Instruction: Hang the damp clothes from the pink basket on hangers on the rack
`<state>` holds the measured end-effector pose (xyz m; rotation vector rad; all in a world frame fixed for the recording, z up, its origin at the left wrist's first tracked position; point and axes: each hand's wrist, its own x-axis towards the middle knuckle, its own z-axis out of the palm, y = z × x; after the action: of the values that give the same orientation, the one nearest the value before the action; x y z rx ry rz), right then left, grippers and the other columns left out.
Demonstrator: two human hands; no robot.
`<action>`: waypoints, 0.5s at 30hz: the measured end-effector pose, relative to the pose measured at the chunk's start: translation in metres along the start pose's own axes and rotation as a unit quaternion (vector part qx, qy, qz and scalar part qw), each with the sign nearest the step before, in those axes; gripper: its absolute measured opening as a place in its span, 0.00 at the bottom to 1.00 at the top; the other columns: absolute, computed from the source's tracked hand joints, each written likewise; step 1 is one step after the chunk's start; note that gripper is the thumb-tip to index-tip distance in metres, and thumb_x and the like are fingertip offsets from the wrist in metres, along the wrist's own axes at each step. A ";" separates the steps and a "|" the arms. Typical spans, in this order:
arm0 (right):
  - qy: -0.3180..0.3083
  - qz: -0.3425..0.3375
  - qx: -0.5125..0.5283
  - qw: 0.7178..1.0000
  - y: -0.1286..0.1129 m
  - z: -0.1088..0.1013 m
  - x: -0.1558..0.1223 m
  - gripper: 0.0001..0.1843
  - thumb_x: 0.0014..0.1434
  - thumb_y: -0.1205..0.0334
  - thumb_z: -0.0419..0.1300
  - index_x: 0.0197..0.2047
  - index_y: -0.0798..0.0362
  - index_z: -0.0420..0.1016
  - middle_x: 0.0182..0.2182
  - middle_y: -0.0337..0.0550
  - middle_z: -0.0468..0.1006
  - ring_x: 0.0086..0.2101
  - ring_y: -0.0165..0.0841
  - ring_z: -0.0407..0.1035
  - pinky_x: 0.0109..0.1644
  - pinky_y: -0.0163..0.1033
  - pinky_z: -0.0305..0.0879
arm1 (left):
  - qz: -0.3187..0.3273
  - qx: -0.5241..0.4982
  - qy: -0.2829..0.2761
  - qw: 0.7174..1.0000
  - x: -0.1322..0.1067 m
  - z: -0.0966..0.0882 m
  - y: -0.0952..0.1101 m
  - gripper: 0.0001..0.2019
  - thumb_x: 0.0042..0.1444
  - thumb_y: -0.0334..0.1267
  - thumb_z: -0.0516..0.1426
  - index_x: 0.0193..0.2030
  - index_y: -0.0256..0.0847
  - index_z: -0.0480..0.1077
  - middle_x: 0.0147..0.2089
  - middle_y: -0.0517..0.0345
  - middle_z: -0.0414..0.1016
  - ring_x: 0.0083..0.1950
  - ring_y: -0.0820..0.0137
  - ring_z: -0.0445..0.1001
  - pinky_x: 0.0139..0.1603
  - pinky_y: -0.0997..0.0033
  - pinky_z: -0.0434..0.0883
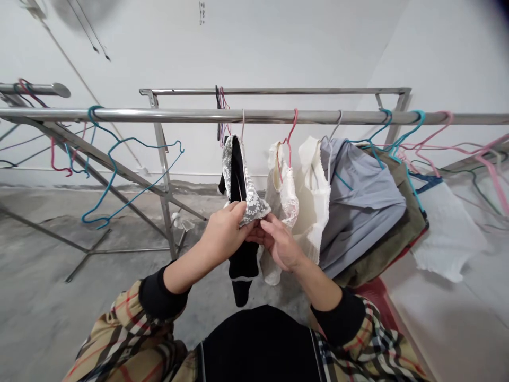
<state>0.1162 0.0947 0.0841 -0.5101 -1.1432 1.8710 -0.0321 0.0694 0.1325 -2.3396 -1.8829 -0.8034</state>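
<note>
A black garment with grey-white lace trim (238, 180) hangs on a hanger from the steel rail (159, 115). My left hand (225, 233) is closed on its lace edge, fingers curled over the fabric. My right hand (278, 244) meets it just to the right, fingers pinched at the same lace hem. The black lower part of the garment (242, 270) dangles below both hands. Right beside it hang a white lace piece (288, 193) on a pink hanger and a cream top (316, 196).
A grey garment (358, 201), an olive one (401, 233) and a white cloth (449, 233) hang further right. Empty blue (115, 170) and pink (489, 170) wire hangers sit on the rail. A second rack (278, 91) stands behind. Bare concrete floor (47, 297) lies at left.
</note>
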 end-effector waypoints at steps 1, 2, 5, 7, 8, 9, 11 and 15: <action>-0.003 0.005 0.010 1.000 -0.001 0.002 0.000 0.16 0.56 0.49 0.63 0.43 0.49 0.70 0.38 0.39 0.78 0.37 0.32 0.75 0.43 0.40 0.73 | 0.008 0.037 0.004 0.999 -0.004 0.005 0.000 0.04 0.58 0.35 0.56 0.40 0.40 0.70 0.42 0.51 0.77 0.38 0.63 0.78 0.33 0.70 0.71; -0.002 0.008 0.014 1.000 -0.002 0.006 0.001 0.17 0.56 0.48 0.63 0.43 0.49 0.70 0.39 0.39 0.78 0.39 0.33 0.74 0.44 0.40 0.73 | 0.019 0.068 0.009 0.997 -0.009 0.011 0.000 0.05 0.59 0.33 0.55 0.41 0.40 0.70 0.47 0.49 0.76 0.40 0.63 0.78 0.33 0.70 0.72; 0.025 0.019 0.016 0.999 -0.005 0.017 0.004 0.22 0.51 0.48 0.67 0.46 0.47 0.70 0.41 0.38 0.79 0.43 0.34 0.74 0.47 0.40 0.72 | 0.053 0.119 0.048 0.990 -0.022 0.029 0.000 0.09 0.61 0.30 0.51 0.46 0.39 0.69 0.60 0.41 0.69 0.45 0.61 0.79 0.37 0.66 0.75; 0.058 0.019 0.016 0.998 -0.005 0.022 0.009 0.22 0.49 0.50 0.68 0.46 0.48 0.71 0.40 0.37 0.79 0.43 0.34 0.74 0.50 0.40 0.70 | 0.065 0.114 0.074 0.989 -0.029 0.037 0.000 0.12 0.61 0.30 0.51 0.50 0.37 0.69 0.65 0.36 0.64 0.50 0.57 0.77 0.44 0.60 0.76; 0.080 0.017 0.015 0.997 -0.004 0.023 0.011 0.21 0.48 0.52 0.69 0.45 0.48 0.72 0.39 0.37 0.80 0.42 0.33 0.74 0.50 0.39 0.70 | 0.071 0.094 0.079 0.990 -0.032 0.039 0.000 0.13 0.61 0.31 0.52 0.52 0.36 0.68 0.66 0.34 0.63 0.53 0.55 0.76 0.48 0.57 0.76; 0.106 0.017 0.016 0.994 -0.004 0.023 0.013 0.20 0.47 0.53 0.69 0.42 0.49 0.72 0.36 0.37 0.80 0.41 0.33 0.74 0.49 0.39 0.70 | 0.078 0.062 0.077 0.992 -0.034 0.039 0.000 0.15 0.60 0.33 0.54 0.54 0.36 0.68 0.66 0.34 0.62 0.55 0.54 0.75 0.51 0.55 0.75; 0.159 0.029 0.027 0.987 -0.001 0.021 0.017 0.18 0.45 0.54 0.69 0.38 0.51 0.72 0.31 0.36 0.79 0.35 0.32 0.74 0.43 0.38 0.70 | 0.089 -0.032 0.061 0.994 -0.035 0.036 -0.001 0.19 0.59 0.39 0.57 0.56 0.38 0.67 0.66 0.35 0.63 0.58 0.52 0.73 0.54 0.54 0.74; 0.186 0.055 0.070 0.978 0.001 0.018 0.019 0.17 0.40 0.58 0.69 0.34 0.52 0.70 0.25 0.34 0.77 0.27 0.30 0.71 0.33 0.36 0.68 | 0.032 -0.294 0.027 0.955 -0.030 0.025 -0.011 0.17 0.60 0.43 0.57 0.55 0.41 0.68 0.57 0.43 0.73 0.44 0.65 0.79 0.43 0.66 0.76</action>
<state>0.0923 0.1012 0.0943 -0.8170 -0.7425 1.8337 -0.0368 0.0534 0.0956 -2.6233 -1.7021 -1.5827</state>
